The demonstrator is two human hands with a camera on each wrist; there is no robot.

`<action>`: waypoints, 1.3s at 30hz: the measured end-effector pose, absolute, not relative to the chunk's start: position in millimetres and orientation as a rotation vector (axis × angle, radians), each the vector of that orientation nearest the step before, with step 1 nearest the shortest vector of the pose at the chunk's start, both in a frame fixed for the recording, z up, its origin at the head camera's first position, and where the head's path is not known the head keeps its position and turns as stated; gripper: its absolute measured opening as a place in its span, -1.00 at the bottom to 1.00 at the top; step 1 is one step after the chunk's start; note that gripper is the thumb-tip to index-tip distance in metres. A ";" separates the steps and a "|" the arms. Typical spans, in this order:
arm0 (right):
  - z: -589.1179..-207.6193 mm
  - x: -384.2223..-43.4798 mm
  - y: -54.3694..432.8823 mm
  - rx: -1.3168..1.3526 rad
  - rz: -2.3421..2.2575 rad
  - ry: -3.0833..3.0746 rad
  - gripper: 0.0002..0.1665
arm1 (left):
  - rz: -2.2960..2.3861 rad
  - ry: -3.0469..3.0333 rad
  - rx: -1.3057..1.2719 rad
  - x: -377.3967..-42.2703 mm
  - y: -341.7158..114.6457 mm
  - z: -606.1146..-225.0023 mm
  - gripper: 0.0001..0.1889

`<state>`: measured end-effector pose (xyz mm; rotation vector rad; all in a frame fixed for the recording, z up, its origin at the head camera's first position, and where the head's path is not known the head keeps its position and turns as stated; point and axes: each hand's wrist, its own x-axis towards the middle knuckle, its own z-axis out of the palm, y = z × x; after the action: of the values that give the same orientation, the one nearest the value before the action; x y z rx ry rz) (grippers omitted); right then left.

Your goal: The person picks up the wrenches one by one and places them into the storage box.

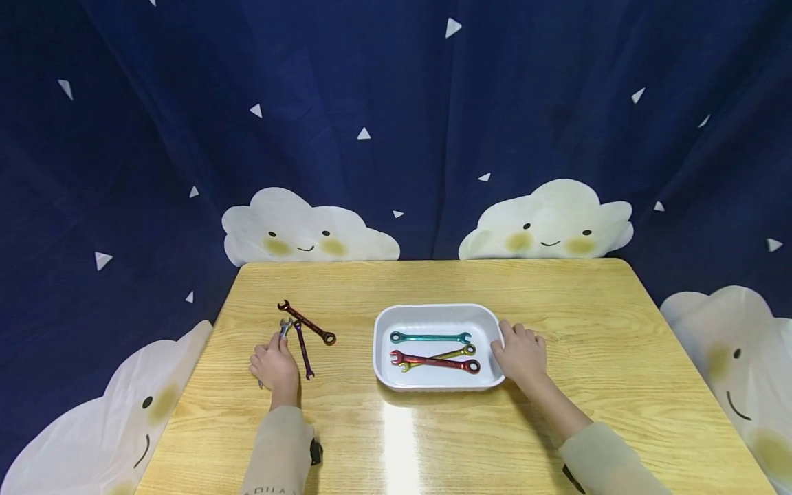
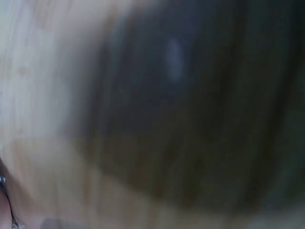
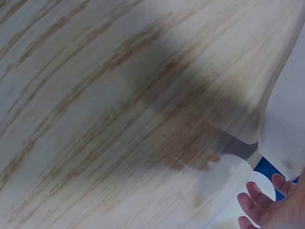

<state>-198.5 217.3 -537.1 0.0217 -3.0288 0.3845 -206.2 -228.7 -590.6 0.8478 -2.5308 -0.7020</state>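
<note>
At the left of the table, my left hand [image 1: 275,362] holds a silver wrench [image 1: 285,327], whose open end sticks out past the fingers. Beside it lie a purple wrench [image 1: 304,352] and a dark red wrench [image 1: 307,322], their ends close together. My right hand [image 1: 522,353] grips the right rim of a white tray [image 1: 377,350], thumb over the edge. In the tray are a teal wrench [image 1: 430,337] and a red wrench [image 1: 435,361] crossing a gold wrench [image 1: 455,353]. The right wrist view shows the right hand's fingers [image 3: 257,198] beside the tray's outer wall [image 3: 286,114].
The wooden table [image 1: 346,440] has rounded far corners. Behind it hangs a dark blue curtain [image 1: 408,82] printed with white clouds and triangles. The left wrist view is blurred, showing mostly shadowed table surface [image 2: 38,95].
</note>
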 end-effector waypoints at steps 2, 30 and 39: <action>-536.8 -198.4 216.7 0.025 0.385 -3.022 -0.53 | -0.700 -2.528 0.846 -205.8 -228.5 -590.5 -0.68; -537.2 -200.1 216.8 0.011 0.379 -3.058 -0.49 | -0.794 -2.371 0.706 -204.5 -224.9 -588.1 -0.69; -537.2 -199.8 216.8 0.023 0.380 -3.048 -0.50 | -0.774 -2.352 0.620 -210.1 -216.8 -584.9 -0.69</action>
<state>-199.8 216.8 -537.2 0.0229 -3.0483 0.3796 -210.1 -216.8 -584.9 0.6201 -2.3517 -0.7740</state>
